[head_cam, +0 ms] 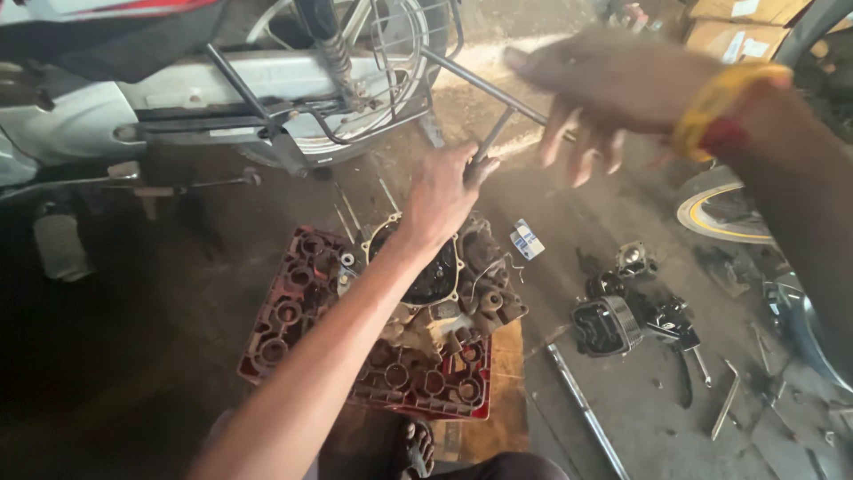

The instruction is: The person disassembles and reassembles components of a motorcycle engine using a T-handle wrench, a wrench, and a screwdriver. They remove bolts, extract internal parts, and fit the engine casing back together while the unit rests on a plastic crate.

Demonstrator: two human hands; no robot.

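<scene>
Daylight falls from the top right, whitening the floor (498, 58) behind the wheel (355, 80). The left side and lower left corner sink into deep shadow. The right hand (595, 93) is smeared by motion blur; the left hand (440, 200) is sharper. Straight lines bow slightly near the edges, and the colours look warm and a little hazy.
</scene>
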